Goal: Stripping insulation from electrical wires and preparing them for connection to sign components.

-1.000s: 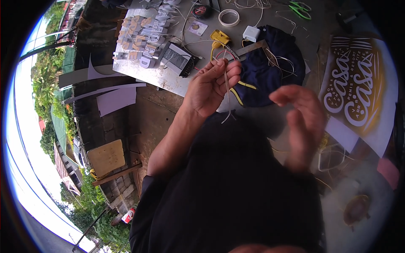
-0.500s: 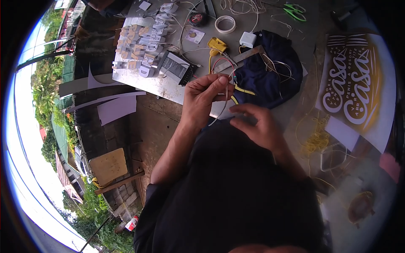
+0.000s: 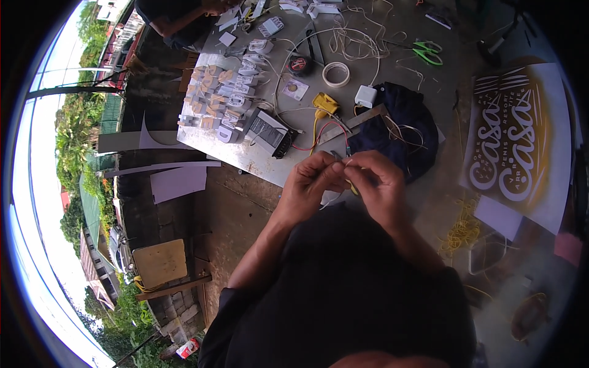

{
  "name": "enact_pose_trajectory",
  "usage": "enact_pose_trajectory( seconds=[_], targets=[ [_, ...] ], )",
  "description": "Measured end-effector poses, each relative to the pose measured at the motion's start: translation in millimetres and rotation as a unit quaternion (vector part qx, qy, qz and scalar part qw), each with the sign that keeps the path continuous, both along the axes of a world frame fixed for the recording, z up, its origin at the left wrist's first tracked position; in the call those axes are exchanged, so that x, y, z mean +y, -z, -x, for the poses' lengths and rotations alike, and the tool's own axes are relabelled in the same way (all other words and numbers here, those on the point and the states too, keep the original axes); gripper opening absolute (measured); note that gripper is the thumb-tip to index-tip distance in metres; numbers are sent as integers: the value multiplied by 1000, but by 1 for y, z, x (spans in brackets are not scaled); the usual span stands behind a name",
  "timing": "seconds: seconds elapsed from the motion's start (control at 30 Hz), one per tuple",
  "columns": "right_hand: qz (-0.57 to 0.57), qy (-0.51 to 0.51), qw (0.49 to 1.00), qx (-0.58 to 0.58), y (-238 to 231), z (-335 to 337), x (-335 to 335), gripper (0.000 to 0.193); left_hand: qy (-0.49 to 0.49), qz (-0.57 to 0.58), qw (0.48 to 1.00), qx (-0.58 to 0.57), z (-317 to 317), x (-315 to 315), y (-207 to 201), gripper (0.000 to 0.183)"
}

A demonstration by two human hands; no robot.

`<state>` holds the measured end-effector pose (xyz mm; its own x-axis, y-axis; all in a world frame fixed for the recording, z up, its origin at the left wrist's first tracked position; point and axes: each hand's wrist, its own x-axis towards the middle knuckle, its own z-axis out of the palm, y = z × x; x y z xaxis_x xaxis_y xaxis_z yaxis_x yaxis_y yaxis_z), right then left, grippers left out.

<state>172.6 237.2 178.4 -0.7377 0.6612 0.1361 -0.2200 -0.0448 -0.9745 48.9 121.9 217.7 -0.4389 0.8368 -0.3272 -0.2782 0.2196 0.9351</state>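
Close against the table's near edge, my left hand [image 3: 314, 187] is closed in a pinch on a thin wire. My right hand [image 3: 381, 191] meets it from the other side, thumb and forefinger pinched on the same wire; its held part is mostly hidden by my fingers. A red wire [image 3: 302, 148] runs from near my hands toward a black-and-silver power supply box [image 3: 269, 135]. Just beyond the fingertips lie a metal ruler [image 3: 337, 130] and a dark blue cloth [image 3: 402, 156]. Something with a yellow handle [image 3: 353, 188] shows partly below my right fingers.
Raised letters [image 3: 215, 98] stand in rows at the table's left. Farther back are a yellow device [image 3: 324, 105], a white adapter [image 3: 365, 96], a tape roll [image 3: 336, 75] and green-handled scissors [image 3: 427, 53]. A printed sign [image 3: 512, 135] lies right. Another person's arm [image 3: 178, 23] is at upper left.
My right hand has risen from beside my left hand to meet it, its loose fingers now pinched at the wire. The whole view has shifted, with the table lower in it.
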Motion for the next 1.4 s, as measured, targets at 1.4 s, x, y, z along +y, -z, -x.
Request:
enact_pose_trajectory(
  seconds=[1.4],
  targets=[
    [203, 3, 979, 22, 42, 24, -24, 16, -89, 57, 994, 28, -6, -1, 20, 19]
  ],
)
